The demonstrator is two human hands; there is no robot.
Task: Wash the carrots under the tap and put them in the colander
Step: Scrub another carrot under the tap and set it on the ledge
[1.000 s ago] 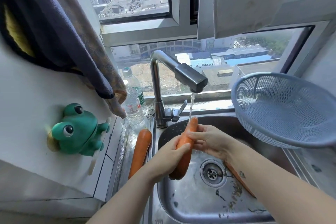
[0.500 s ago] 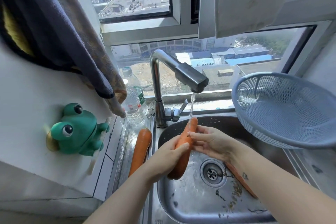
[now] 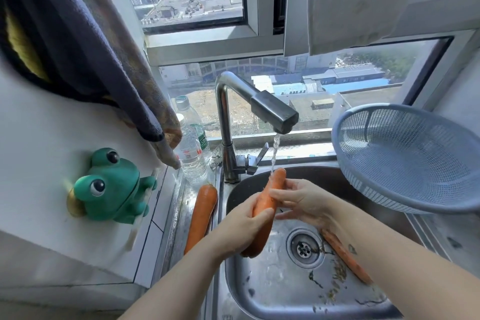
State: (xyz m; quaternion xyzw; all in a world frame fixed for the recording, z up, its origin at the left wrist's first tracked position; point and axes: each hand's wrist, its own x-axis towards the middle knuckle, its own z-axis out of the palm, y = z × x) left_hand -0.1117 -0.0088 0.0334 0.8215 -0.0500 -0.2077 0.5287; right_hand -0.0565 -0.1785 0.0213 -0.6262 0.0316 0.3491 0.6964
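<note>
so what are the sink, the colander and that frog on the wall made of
The sink looks like stainless steel: grey, shiny, with bright reflections in the wet basin. The colander looks like moulded plastic, matte blue-grey, with a fine regular mesh and a thick smooth rim. The frog is probably plastic or rubber: solid green with a soft sheen.

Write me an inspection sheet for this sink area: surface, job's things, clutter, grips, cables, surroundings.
Surface: steel sink wet, specks near the drain.
Job's things: tap runs onto held carrot; second carrot on ledge left of sink; third carrot in sink under right forearm; colander at right, tilted, no carrots inside.
Clutter: plastic bottles, green frog at left.
Grips: left hand holds the carrot's lower half; right hand curls round its upper part.
Cables: nothing seen.
Surroundings: window behind; cloths hanging above.
</note>
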